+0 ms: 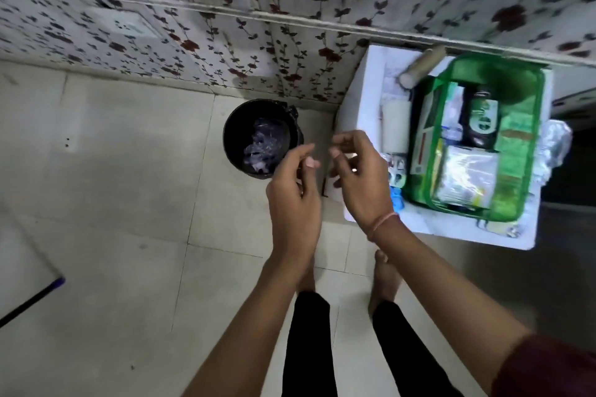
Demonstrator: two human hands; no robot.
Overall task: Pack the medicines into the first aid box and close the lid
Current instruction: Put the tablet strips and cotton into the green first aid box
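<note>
The green first aid box (519, 177) lies open on a white foam slab (361, 100) at the right. Inside it are a dark bottle with a green label (480, 121), flat medicine cartons (425, 138) and a white sachet pack (464, 174). Blister strips (397, 167), a white roll (395, 125) and something blue (396, 198) lie on the slab left of the box. My left hand (295, 190) hovers over the floor by the bin, fingers apart and empty. My right hand (361, 177) is beside it, left of the box, fingers curled; a small pale glint shows between them.
A black waste bin (235, 129) with crumpled wrappers stands on the tiled floor by the floral wall, just left of my hands. A brown cylinder (422, 66) rests at the slab's back edge. Crinkled plastic (556, 145) sticks out right of the box. My bare feet are below.
</note>
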